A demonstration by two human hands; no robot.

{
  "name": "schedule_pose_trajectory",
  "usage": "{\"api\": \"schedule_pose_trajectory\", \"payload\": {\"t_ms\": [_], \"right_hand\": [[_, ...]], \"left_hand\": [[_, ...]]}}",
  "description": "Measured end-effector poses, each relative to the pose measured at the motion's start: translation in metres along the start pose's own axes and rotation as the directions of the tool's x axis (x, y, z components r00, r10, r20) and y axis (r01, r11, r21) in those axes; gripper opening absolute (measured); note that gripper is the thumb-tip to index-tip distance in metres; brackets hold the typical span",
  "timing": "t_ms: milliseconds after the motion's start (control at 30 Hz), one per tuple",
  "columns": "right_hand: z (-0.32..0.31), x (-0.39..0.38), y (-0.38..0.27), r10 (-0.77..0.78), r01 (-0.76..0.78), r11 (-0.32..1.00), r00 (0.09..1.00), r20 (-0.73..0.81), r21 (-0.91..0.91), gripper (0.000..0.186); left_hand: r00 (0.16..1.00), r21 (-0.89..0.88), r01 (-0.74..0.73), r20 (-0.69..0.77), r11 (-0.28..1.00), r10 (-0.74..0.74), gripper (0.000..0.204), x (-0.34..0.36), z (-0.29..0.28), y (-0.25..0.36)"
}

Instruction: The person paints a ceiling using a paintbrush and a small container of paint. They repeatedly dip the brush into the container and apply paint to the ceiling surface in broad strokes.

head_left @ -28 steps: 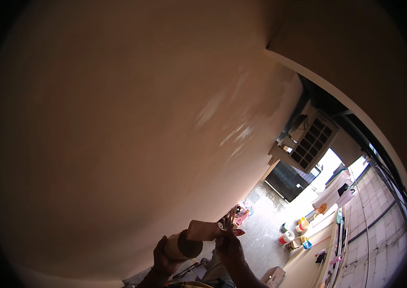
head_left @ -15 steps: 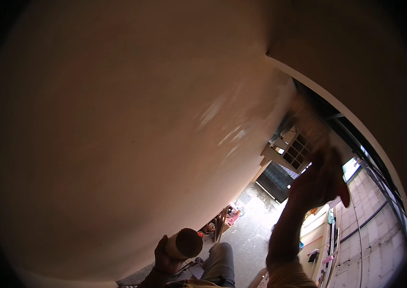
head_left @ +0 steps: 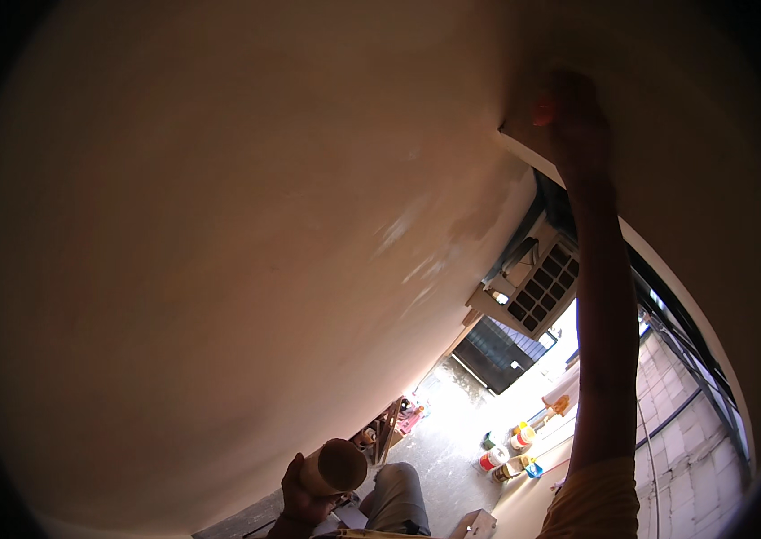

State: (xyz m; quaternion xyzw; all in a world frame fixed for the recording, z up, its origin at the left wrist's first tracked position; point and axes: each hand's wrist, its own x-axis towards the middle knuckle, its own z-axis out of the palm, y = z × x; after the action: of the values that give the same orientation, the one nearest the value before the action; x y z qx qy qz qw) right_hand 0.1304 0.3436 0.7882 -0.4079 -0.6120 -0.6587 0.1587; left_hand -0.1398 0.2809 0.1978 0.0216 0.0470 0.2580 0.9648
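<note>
Has the right hand (head_left: pixel 580 121) raised since the earlier frame, to just right of the plaster wall (head_left: pixel 237 251)'s upper end; cannot tell its grip in the shadow. Keeps the left hand (head_left: pixel 302 499) clamped around a cylindrical tub (head_left: pixel 337 467), near the wall's lower edge.

Two hands, one left hand (head_left: pixel 307 496) and one right hand (head_left: pixel 580 135); one cylindrical container (head_left: pixel 319 471); one red-ended tool (head_left: pixel 543 110); one trouser leg (head_left: pixel 395 499); two white-and-red buckets (head_left: pixel 492 459), neighbouring containers (head_left: pixel 511 468) too crowded to count; one grid-paned panel (head_left: pixel 529 311); one brown box (head_left: pixel 475 524).
</note>
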Motion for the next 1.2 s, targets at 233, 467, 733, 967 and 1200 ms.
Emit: {"api": "schedule_pose_trajectory", "payload": {"t_ms": [233,467,733,967,1200], "right_hand": [[-0.007,0.002,-0.02,0.034,0.005,0.979,0.982,0.186,-0.203,0.025],[-0.022,-0.026,-0.06,-0.03,0.026,0.999,0.996,0.088,0.039,0.039],[-0.002,0.013,-0.01,-0.084,0.035,0.951,0.986,-0.147,-0.306,0.034],[0.019,0.041,0.007,0.096,-0.188,0.896,0.967,-0.238,-0.402,0.025],[-0.009,0.04,0.044,0.134,-0.149,0.989,0.94,-0.312,-0.024,0.022]], "left_hand": [[0.999,-0.016,-0.041,0.002,0.999,0.041,0.072,-0.003,0.005,0.005],[0.998,-0.062,-0.066,-0.01,0.996,0.066,0.074,-0.007,-0.001,0.007],[0.997,-0.064,-0.075,-0.022,0.995,0.074,0.066,-0.012,0.006,0.01],[0.993,-0.076,-0.109,-0.06,0.991,0.105,0.064,-0.016,0.0,0.007],[0.992,-0.036,-0.127,-0.034,0.991,0.126,0.064,-0.022,-0.001,0.008]]}}
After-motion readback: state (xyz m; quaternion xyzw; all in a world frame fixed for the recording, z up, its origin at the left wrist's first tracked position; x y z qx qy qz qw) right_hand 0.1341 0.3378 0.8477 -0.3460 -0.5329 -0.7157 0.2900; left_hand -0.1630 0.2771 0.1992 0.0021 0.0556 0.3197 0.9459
